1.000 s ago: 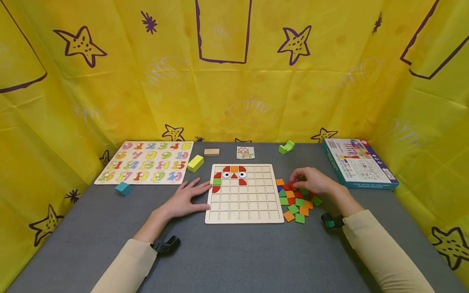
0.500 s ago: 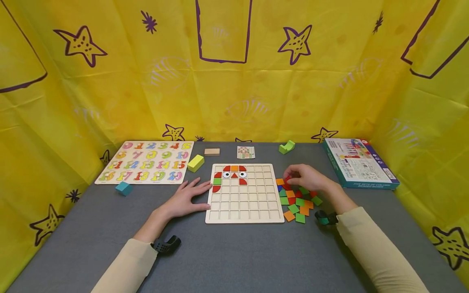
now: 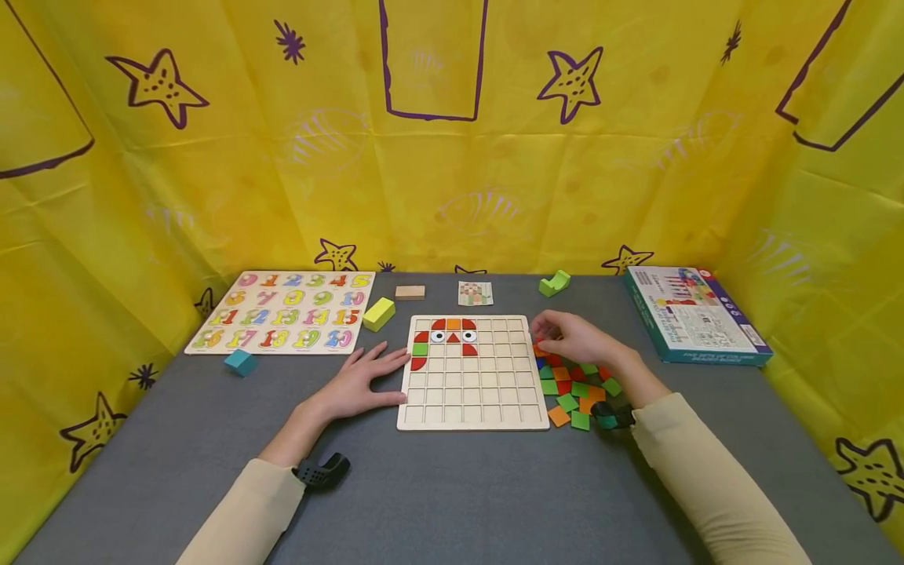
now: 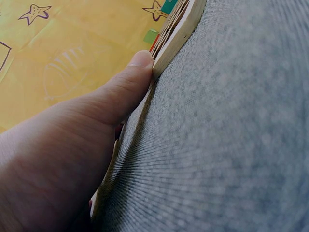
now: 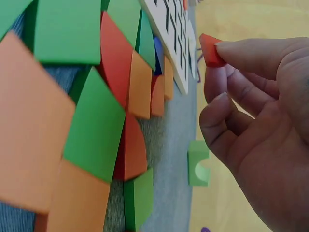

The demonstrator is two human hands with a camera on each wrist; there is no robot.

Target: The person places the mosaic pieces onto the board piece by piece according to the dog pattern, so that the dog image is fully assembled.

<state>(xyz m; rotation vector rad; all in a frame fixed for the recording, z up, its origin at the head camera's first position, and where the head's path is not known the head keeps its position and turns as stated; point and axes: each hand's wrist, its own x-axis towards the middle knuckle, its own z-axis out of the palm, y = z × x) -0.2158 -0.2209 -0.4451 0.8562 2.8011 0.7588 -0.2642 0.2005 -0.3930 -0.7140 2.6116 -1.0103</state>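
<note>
A pale wooden grid board point(image 3: 475, 399) lies in the middle of the table. Red, green and orange tiles and two eye tiles point(image 3: 438, 337) fill some squares at its upper left. My left hand point(image 3: 351, 389) rests beside it with fingers spread, fingertips and thumb at the board's left edge. In the left wrist view the thumb point(image 4: 140, 60) touches the board's side. Thumb and finger of my right hand point(image 3: 581, 339) pinch a small red tile point(image 5: 210, 50), raised near the board's right edge. Below that hand spreads a pile of loose coloured tiles point(image 3: 563, 386).
A number puzzle board point(image 3: 282, 312) lies at the back left, with a teal block point(image 3: 241, 362) and a yellow block point(image 3: 379, 314) close by. Behind the grid board are a wooden block point(image 3: 410, 293), a picture card point(image 3: 475, 293) and a green curved block point(image 3: 554, 283). A flat box point(image 3: 699, 314) lies right.
My right hand has moved left from over the tile pile to the board's right edge, carrying the red tile. The left hand keeps its place.
</note>
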